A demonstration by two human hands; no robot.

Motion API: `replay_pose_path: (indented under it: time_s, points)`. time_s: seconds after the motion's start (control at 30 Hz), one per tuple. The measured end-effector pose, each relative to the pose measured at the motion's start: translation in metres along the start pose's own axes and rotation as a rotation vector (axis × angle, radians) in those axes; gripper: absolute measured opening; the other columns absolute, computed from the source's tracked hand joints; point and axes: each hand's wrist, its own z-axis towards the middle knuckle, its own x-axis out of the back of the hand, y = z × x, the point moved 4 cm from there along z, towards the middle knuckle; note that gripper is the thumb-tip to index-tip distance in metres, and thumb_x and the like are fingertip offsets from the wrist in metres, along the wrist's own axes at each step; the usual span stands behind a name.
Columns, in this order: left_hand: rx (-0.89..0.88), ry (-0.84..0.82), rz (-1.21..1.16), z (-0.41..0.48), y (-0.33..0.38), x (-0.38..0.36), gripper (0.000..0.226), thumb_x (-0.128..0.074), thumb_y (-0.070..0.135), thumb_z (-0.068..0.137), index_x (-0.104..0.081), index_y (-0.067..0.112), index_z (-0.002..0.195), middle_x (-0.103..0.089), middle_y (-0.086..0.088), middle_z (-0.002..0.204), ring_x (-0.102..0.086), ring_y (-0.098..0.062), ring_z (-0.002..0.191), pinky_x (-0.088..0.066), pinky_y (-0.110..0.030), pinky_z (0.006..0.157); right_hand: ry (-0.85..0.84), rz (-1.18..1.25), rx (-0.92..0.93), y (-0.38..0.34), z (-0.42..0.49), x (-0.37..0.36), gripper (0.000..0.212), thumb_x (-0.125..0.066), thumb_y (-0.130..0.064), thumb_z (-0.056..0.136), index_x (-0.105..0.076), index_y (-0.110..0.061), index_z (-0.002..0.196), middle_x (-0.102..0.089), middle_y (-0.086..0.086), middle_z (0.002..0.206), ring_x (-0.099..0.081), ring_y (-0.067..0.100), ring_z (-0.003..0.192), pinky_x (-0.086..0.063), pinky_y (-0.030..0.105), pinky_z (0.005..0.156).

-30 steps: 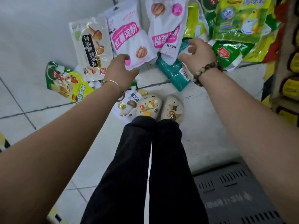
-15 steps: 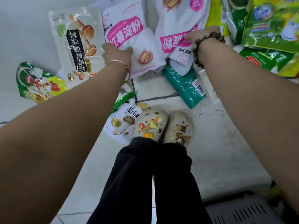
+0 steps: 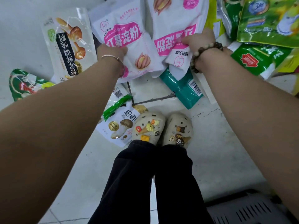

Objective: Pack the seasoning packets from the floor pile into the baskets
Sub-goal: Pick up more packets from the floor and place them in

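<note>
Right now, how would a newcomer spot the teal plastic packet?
Start at the cream clogs with charms on the tiled floor. Between the right clog and the right hand, which grips a white-and-pink pouch, lies the teal plastic packet. It alone is plain teal with a white barcode label.

2 charm-studded beige clogs (image 3: 148, 126) and black trousers (image 3: 137, 183) stand on white floor tiles (image 3: 218, 151).

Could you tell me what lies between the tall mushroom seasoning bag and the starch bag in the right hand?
In the head view, a second pink starch bag, held by the left hand.
</note>
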Motion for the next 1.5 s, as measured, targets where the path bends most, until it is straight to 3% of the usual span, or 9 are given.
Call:
replay_pose_path:
  time_s: [0.13, 0.2, 0.27, 0.37, 0.5, 0.83, 1.07, 1.37, 1.5]
  points:
    - [-0.250, 0.045, 0.252, -0.015, 0.014, 0.015, 0.008, -0.060, 0.015, 0.086, -0.060, 0.020, 0.092, -0.050, 0.012, 0.066, -0.053, -0.009, 0.071, -0.038, -0.009, 0.053, 0.089, -0.005, 0.089, 0.012, -0.020, 0.026, 0.051, -0.058, -0.010, 0.089, -0.036, -0.007, 0.135, -0.048, 0.004, 0.135, -0.047, 0.016, 0.120, -0.034, 0.006, 0.086]
    - [-0.266, 0.046, 0.250, -0.034, 0.022, 0.026, 0.012, -0.059, 0.011, 0.085, -0.061, 0.019, 0.077, -0.049, 0.012, 0.061, -0.050, -0.002, 0.058, -0.037, -0.007, 0.046, 0.058, 0.039, 0.065, 0.024, -0.043, 0.039, 0.052, -0.061, -0.005, 0.086, -0.040, -0.009, 0.134, -0.052, 0.003, 0.132, -0.049, 0.013, 0.114, -0.034, 0.000, 0.071]
    - [-0.292, 0.011, 0.244, -0.054, 0.027, 0.034, 0.026, -0.060, 0.007, 0.084, -0.053, 0.023, 0.064, -0.049, 0.011, 0.061, -0.045, 0.005, 0.052, -0.035, -0.004, 0.040, 0.048, 0.162, 0.025, 0.039, -0.067, 0.054, 0.050, -0.061, 0.000, 0.083, -0.045, -0.009, 0.130, -0.057, 0.003, 0.126, -0.052, 0.011, 0.107, -0.042, 0.007, 0.079]
    - [-0.290, -0.052, 0.208, -0.097, 0.035, 0.047, 0.011, -0.063, 0.005, 0.083, -0.061, 0.015, 0.081, -0.053, 0.012, 0.066, -0.047, 0.007, 0.053, -0.038, -0.003, 0.042, 0.086, 0.399, -0.035, 0.060, -0.111, 0.079, 0.050, -0.061, 0.008, 0.079, -0.051, -0.010, 0.125, -0.062, 0.004, 0.116, -0.060, 0.019, 0.106, -0.051, 0.035, 0.091]
    - [-0.385, -0.099, 0.286, -0.155, 0.052, 0.058, 0.022, -0.064, 0.007, 0.082, -0.065, 0.007, 0.103, -0.052, 0.012, 0.067, -0.049, 0.008, 0.043, -0.036, -0.003, 0.040, 0.158, 0.637, -0.051, 0.082, -0.178, 0.107, 0.046, -0.058, 0.015, 0.077, -0.053, -0.014, 0.112, -0.065, -0.005, 0.090, -0.066, 0.003, 0.074, -0.053, 0.020, 0.058]
    - [-0.653, -0.253, 0.478, -0.302, 0.063, 0.040, 0.027, -0.062, 0.008, 0.076, -0.050, 0.023, 0.057, -0.049, 0.005, 0.057, -0.041, 0.003, 0.043, -0.032, -0.009, 0.044, 0.321, 1.043, -0.055, 0.154, -0.305, 0.168, 0.052, -0.053, 0.019, 0.078, -0.048, -0.002, 0.125, -0.065, 0.009, 0.106, -0.067, 0.021, 0.089, -0.057, 0.033, 0.072]
    - [-0.750, -0.434, 0.481, -0.391, 0.028, 0.003, 0.010, -0.067, 0.011, 0.065, -0.064, 0.021, 0.066, -0.057, 0.006, 0.063, -0.049, -0.009, 0.058, -0.042, -0.025, 0.062, 0.460, 1.138, -0.104, 0.243, -0.384, 0.203, 0.050, -0.058, 0.012, 0.081, -0.048, -0.003, 0.128, -0.065, 0.006, 0.105, -0.069, 0.013, 0.081, -0.055, 0.021, 0.059]
    - [-0.874, -0.623, 0.538, -0.521, -0.026, -0.042, 0.027, -0.066, 0.018, 0.056, -0.069, 0.017, 0.082, -0.057, 0.015, 0.052, -0.050, -0.013, 0.061, -0.043, -0.026, 0.062, 0.602, 1.238, -0.070, 0.359, -0.479, 0.223, 0.053, -0.048, 0.021, 0.081, -0.041, 0.008, 0.131, -0.053, 0.027, 0.124, -0.057, 0.038, 0.107, -0.049, 0.047, 0.089]
    - [-0.897, -0.718, 0.625, -0.572, -0.048, -0.058, 0.014, -0.069, 0.015, 0.060, -0.066, 0.026, 0.067, -0.057, 0.022, 0.045, -0.051, -0.005, 0.054, -0.043, -0.024, 0.061, 0.747, 1.396, -0.078, 0.399, -0.521, 0.220, 0.059, -0.048, 0.024, 0.078, -0.039, 0.007, 0.134, -0.062, 0.012, 0.114, -0.058, 0.035, 0.107, -0.052, 0.041, 0.087]
